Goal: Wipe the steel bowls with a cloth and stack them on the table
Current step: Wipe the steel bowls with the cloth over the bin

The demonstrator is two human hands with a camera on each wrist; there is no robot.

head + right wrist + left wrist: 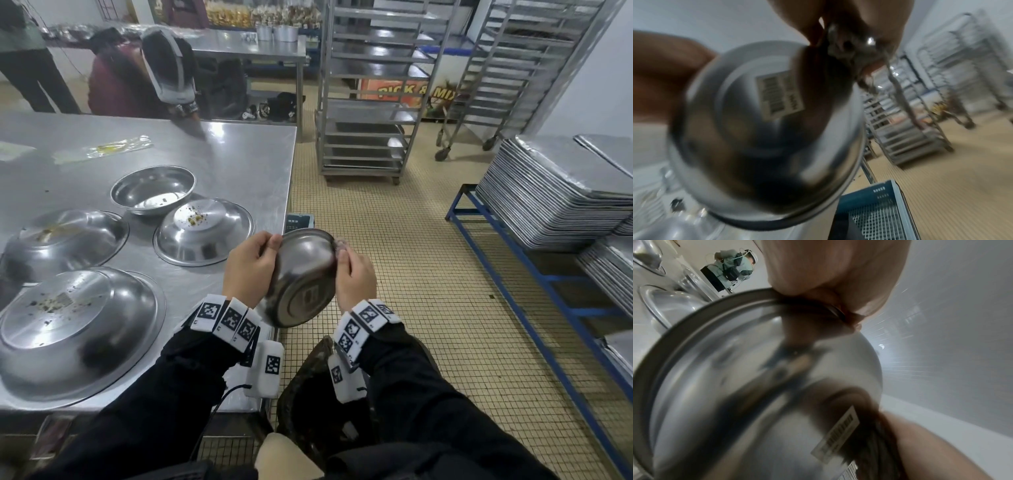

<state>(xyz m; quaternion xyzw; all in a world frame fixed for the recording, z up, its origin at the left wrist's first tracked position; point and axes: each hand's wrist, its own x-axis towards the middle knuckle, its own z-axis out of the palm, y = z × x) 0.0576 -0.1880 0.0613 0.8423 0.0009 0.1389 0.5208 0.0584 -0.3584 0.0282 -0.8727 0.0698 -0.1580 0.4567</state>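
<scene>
- A person holds a small steel bowl [303, 277] in both hands just off the corner of the table [239, 161], above the tiled floor, its base and barcode sticker [779, 95] tilted back toward the wearer.
- The left hand [251, 265] clamps the bowl's rim, thumb on the outside wall and fingers curled over the edge toward the inside; the left wrist view shows that pinch on the rim up close.
- The right hand [354, 272] grips the opposite rim, its fingers curled round a grey wad of cloth [846, 43] pressed to the edge; how far the cloth reaches inside the bowl cannot be told.
- Four larger bowls wait on the table: three upside down, with crumbs on the nearest one [77, 329] and on the one by the table edge [203, 231], the far-left one [65, 240] smeared, and one upright [153, 190] behind them. No stack has yet been started.
- Judged from its thin wall and polish, the bowl should be light and rigid but slippery, more so if damp; the rolled rim is the surest hold, thumb outside and fingers inside, while the smooth curved belly gives little purchase.
- Held over bare floor, a slip would likely mean a noisy drop and a dent rather than a break; turning it nearer the table would be safer.
</scene>
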